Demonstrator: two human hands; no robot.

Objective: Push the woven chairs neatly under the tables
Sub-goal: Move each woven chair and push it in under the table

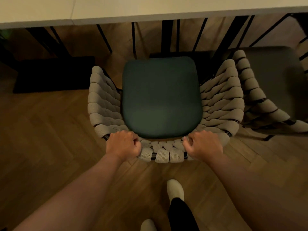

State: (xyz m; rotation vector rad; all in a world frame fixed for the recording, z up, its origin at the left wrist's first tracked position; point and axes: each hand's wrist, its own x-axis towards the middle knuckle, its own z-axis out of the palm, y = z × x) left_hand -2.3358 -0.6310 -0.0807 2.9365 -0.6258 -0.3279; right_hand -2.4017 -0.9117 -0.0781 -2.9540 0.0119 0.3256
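Below the white table (pixel 150 12) edge at twelve o'clock: woven chair (pixel 221 104), green cushion (pixel 160 97) in the open. Gripped at the back rim, left hand (pixel 123 145) at seven o'clock, right hand (pixel 204 145) at five, fingers curled round the weave.

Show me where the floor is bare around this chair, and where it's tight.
Bare floor lies left of the woven chair, bordered by the dark mat. Behind it, floor is open beside the shoe. Crowded: the second chair sits close on the right, and black legs cluster under the table ahead.
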